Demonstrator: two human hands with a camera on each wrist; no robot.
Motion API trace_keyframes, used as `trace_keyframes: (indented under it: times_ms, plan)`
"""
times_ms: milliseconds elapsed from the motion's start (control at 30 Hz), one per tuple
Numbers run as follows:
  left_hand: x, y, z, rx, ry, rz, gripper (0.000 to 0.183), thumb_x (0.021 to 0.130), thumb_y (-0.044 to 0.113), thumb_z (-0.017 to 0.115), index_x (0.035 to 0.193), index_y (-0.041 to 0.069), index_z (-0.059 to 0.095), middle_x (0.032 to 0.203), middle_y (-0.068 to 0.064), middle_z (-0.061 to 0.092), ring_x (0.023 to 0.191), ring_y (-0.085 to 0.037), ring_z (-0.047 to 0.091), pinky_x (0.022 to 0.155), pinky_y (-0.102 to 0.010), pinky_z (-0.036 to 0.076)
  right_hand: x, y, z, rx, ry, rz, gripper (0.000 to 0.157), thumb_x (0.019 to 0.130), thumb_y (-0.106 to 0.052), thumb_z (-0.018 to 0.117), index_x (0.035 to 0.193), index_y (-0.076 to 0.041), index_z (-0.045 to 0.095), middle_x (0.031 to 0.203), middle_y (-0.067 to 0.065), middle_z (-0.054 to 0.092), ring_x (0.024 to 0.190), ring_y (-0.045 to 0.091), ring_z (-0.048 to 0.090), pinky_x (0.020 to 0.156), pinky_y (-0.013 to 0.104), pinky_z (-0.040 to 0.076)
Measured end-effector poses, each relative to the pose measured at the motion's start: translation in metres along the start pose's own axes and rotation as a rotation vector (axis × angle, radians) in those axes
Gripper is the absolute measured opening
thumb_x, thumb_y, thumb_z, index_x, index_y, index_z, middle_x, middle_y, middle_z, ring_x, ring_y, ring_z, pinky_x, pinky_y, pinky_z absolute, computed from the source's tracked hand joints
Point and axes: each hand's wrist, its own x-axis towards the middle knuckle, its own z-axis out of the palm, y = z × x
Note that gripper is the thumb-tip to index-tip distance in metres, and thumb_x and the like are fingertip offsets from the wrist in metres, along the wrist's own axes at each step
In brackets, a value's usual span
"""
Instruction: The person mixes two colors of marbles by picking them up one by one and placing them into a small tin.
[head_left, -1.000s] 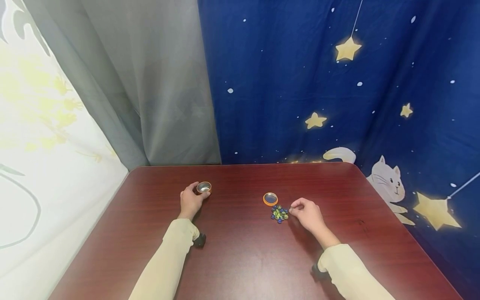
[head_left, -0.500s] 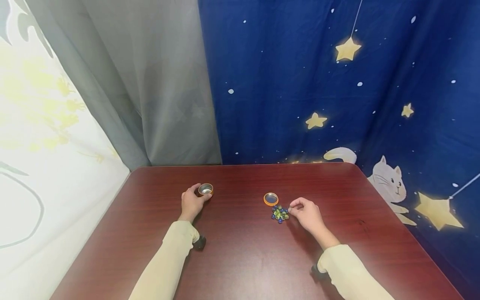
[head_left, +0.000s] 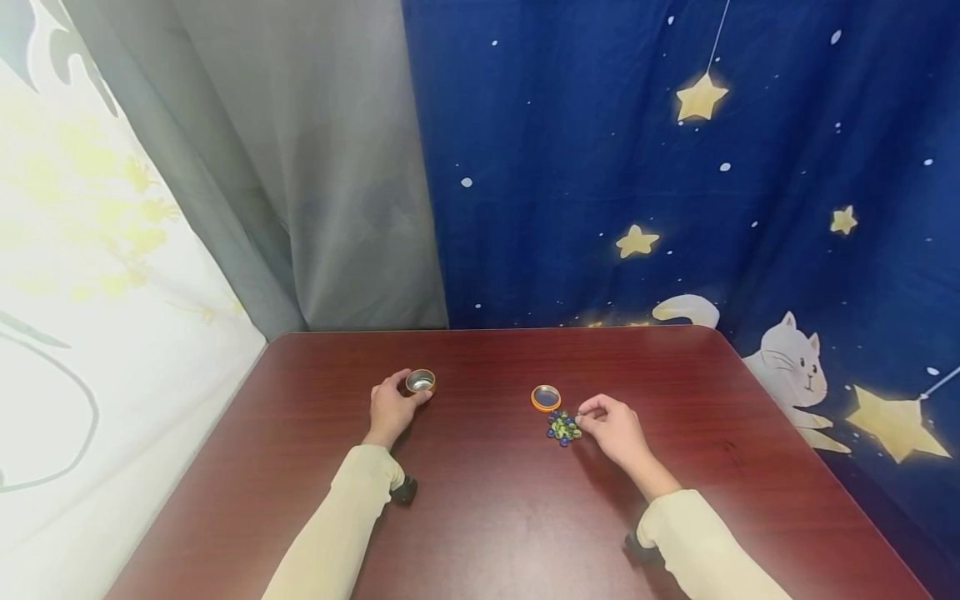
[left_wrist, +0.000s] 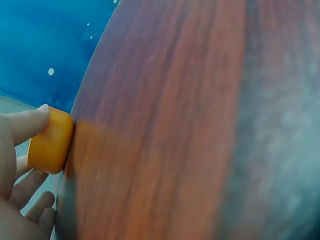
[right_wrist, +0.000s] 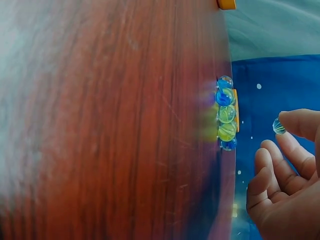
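Observation:
On the left side of the table, my left hand [head_left: 392,410] holds a small round orange tin [left_wrist: 52,141] between thumb and fingers. The tin stands upright without a lid, its bare metal inside showing in the head view. My right hand [head_left: 615,429] pinches one clear glass marble [right_wrist: 279,126] between thumb and index finger, raised off the table. Just left of that hand lies a cluster of blue and yellow-green marbles [head_left: 563,428]. Right behind the cluster is the orange-rimmed lid [head_left: 546,398], its hollow side up.
Both hands work over a dark red wooden table [head_left: 487,500]. Beyond its far edge hang a grey curtain [head_left: 360,208] and a blue star-patterned curtain [head_left: 555,167]. A white patterned cloth [head_left: 135,358] hangs at the left.
My left hand has slid the tin slightly to the right and nearer. The right hand keeps its pinch beside the marbles, almost still. The head view has shifted a little.

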Motion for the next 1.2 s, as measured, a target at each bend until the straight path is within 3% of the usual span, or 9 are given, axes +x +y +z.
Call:
trace_keyframes:
  times_ms: [367, 667, 1200]
  plan:
    - [-0.004, 0.005, 0.006, 0.012, 0.015, -0.013, 0.062, 0.076, 0.024, 0.084, 0.129, 0.003, 0.061, 0.124, -0.020, 0.062, 0.116, -0.039, 0.044, 0.097, -0.049, 0.037, 0.001, -0.004, 0.002, 0.016, 0.010, -0.024, 0.010, 0.081, -0.010, 0.075, 0.087, -0.010, 0.068, 0.075, -0.002, 0.067, 0.070, 0.014, 0.061, 0.067, 0.032, 0.047]
    - [-0.010, 0.015, 0.006, 0.044, -0.022, -0.011, 0.059, 0.076, 0.025, 0.084, 0.127, 0.005, 0.062, 0.118, -0.019, 0.064, 0.114, -0.040, 0.047, 0.100, -0.053, 0.024, 0.002, -0.005, 0.002, 0.023, 0.004, -0.033, 0.010, 0.080, -0.009, 0.075, 0.087, -0.010, 0.067, 0.074, -0.002, 0.067, 0.070, 0.014, 0.061, 0.066, 0.032, 0.047]
    - [-0.015, 0.019, 0.006, 0.045, -0.042, 0.015, 0.059, 0.075, 0.025, 0.085, 0.127, 0.006, 0.063, 0.115, -0.017, 0.067, 0.112, -0.037, 0.049, 0.098, -0.054, 0.023, -0.001, -0.006, 0.003, 0.014, -0.007, -0.053, 0.012, 0.080, -0.008, 0.077, 0.087, -0.010, 0.067, 0.074, -0.003, 0.066, 0.069, 0.013, 0.060, 0.066, 0.032, 0.047]
